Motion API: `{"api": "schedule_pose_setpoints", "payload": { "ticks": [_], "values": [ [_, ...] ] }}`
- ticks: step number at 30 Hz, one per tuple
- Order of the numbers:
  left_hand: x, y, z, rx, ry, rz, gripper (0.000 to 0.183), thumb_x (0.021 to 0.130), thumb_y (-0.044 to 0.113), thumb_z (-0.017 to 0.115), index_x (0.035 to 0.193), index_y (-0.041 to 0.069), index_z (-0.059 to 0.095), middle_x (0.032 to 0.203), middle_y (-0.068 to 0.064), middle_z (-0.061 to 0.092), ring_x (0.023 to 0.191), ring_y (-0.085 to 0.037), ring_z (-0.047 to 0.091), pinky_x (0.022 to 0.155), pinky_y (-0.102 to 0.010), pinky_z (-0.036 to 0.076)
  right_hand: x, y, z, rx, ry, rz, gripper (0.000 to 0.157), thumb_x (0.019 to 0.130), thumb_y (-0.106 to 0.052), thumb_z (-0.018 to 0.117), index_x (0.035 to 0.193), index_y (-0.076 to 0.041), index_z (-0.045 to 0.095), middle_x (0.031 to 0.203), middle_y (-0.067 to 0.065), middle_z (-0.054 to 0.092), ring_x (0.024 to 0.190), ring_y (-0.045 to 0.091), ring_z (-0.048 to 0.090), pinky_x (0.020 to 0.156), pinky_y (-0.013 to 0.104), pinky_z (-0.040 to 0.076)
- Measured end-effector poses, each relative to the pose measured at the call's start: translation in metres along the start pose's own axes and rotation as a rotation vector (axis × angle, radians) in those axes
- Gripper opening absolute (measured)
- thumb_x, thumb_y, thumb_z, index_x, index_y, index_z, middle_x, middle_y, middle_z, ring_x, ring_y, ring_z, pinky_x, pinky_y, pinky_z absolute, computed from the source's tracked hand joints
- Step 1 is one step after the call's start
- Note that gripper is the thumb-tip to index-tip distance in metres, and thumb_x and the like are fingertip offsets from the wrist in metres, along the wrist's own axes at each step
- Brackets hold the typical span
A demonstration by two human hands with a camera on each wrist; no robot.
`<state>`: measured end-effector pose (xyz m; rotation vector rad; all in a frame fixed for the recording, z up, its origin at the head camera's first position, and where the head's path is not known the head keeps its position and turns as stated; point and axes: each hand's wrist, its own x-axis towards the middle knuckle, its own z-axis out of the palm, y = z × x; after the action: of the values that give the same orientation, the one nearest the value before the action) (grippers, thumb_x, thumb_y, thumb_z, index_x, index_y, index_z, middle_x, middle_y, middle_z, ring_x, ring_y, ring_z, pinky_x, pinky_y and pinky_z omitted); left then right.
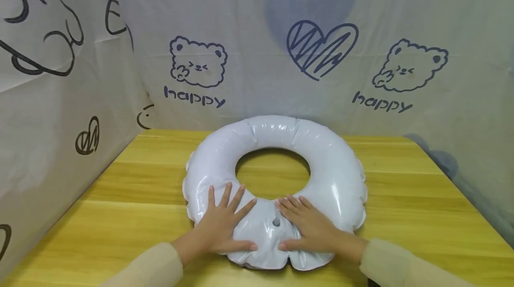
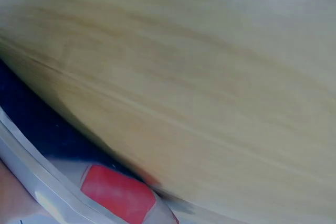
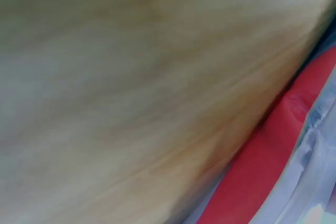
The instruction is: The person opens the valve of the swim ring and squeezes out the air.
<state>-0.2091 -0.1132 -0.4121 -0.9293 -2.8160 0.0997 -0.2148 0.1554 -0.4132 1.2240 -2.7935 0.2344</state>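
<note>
A white inflatable swim ring (image 1: 273, 130) lies on the wooden table, its front part dented and creased. Near its front inner edge a small clear valve (image 1: 276, 222) sticks up between the two hands. With fingers spread, my left hand (image 1: 225, 222) rests on the ring's front left. My right hand (image 1: 307, 224) lies on the front right, fingers straight and nearly together, thumb reaching toward the valve side. In the left wrist view a red patch (image 2: 118, 192) shows on the ring's underside, and the right wrist view shows a red band (image 3: 262, 166) there too.
The yellow wood-grain table (image 1: 132, 189) extends on both sides of the ring. A pale cloth (image 1: 249, 68) printed with bears, hearts and the word "happy" hangs behind it, and more printed cloth (image 1: 44, 113) hangs along the left.
</note>
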Motion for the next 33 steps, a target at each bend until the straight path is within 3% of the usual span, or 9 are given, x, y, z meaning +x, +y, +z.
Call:
{"api": "schedule_pose_setpoints", "payload": {
  "ticks": [6,13,21,33],
  "values": [
    [0.003,0.003,-0.003,0.076,-0.069,-0.011,0.094,0.072,0.084,0.036,0.146,0.027,0.029,0.155,-0.017,0.017,0.139,-0.047,0.013,0.099,-0.076,0.006,0.003,-0.001,-0.004,0.011,-0.056,0.016,0.087,0.084,-0.068,0.043,0.141,-0.003,0.037,0.15,0.013,0.033,0.14,0.034,0.025,0.113,0.049,0.016],
    [0.003,0.01,-0.01,0.187,-0.082,0.005,0.095,0.071,0.087,0.031,0.145,0.026,0.033,0.153,-0.017,0.021,0.138,-0.048,0.018,0.098,-0.075,0.012,0.004,-0.003,-0.005,0.021,-0.094,0.03,0.084,0.084,-0.064,0.048,0.141,-0.004,0.037,0.15,0.013,0.032,0.14,0.034,0.024,0.113,0.05,0.015],
    [0.008,0.017,-0.017,0.373,-0.165,-0.028,0.099,0.067,0.091,0.021,0.145,0.031,0.031,0.155,-0.013,0.02,0.139,-0.045,0.018,0.101,-0.073,0.011,0.006,-0.009,-0.011,-0.002,-0.123,0.034,0.081,0.084,-0.06,0.05,0.141,-0.004,0.038,0.15,0.013,0.032,0.14,0.034,0.025,0.113,0.049,0.017],
    [0.008,0.023,-0.025,0.448,-0.217,-0.046,0.098,0.066,0.092,0.02,0.145,0.034,0.03,0.155,-0.01,0.02,0.14,-0.043,0.018,0.103,-0.07,0.012,0.008,-0.01,-0.011,-0.069,-0.14,0.031,0.083,0.082,-0.066,0.047,0.14,-0.005,0.041,0.149,0.012,0.033,0.14,0.034,0.026,0.113,0.048,0.019]
  ]
}}
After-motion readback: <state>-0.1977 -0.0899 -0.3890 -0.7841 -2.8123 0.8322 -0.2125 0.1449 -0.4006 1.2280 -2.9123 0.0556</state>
